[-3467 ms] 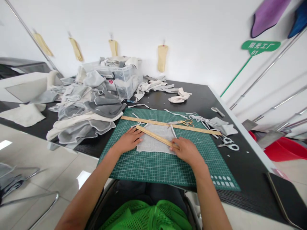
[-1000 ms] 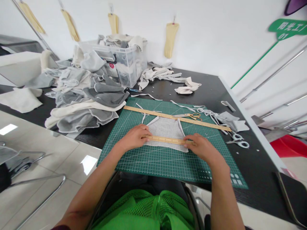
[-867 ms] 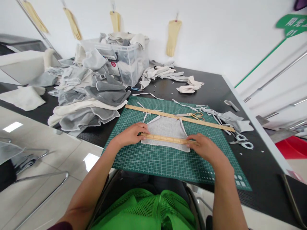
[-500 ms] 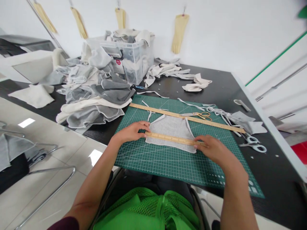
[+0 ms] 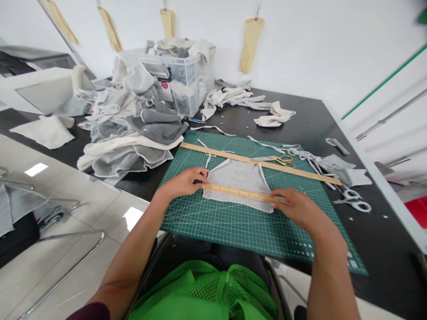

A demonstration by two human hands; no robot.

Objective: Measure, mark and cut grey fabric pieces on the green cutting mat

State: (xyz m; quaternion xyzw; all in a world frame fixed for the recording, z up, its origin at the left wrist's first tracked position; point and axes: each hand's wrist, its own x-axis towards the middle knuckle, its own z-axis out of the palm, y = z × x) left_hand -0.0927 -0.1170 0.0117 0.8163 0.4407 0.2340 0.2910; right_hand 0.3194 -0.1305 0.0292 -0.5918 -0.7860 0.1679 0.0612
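Observation:
A short wooden ruler [image 5: 238, 192] lies across a grey piece of fabric [image 5: 242, 173] with pale edges. My left hand [image 5: 187, 182] pinches the ruler's left end at the fabric's left edge. Around its right end the fingers of my right hand [image 5: 296, 205] are closed, beside the fabric's right edge. Under the fabric is a green cutting mat [image 5: 233, 233] with a white grid. Just behind the fabric, a longer wooden ruler [image 5: 307, 173] runs slantwise over the mat, with gold-handled scissors [image 5: 282, 161] resting across it.
White-handled scissors [image 5: 358, 203] lie by the mat's right edge, near fabric strips and scraps [image 5: 336, 164]. To the left rises a heap of grey and cream fabric [image 5: 133, 151]. Behind it stands a clear plastic bin [image 5: 190, 89] full of cloth. Yellow gloves [image 5: 251, 44] hang on the wall.
The short ruler has slid very slightly to the right over the fabric, and my right hand with it. Both hands keep their grip on its ends.

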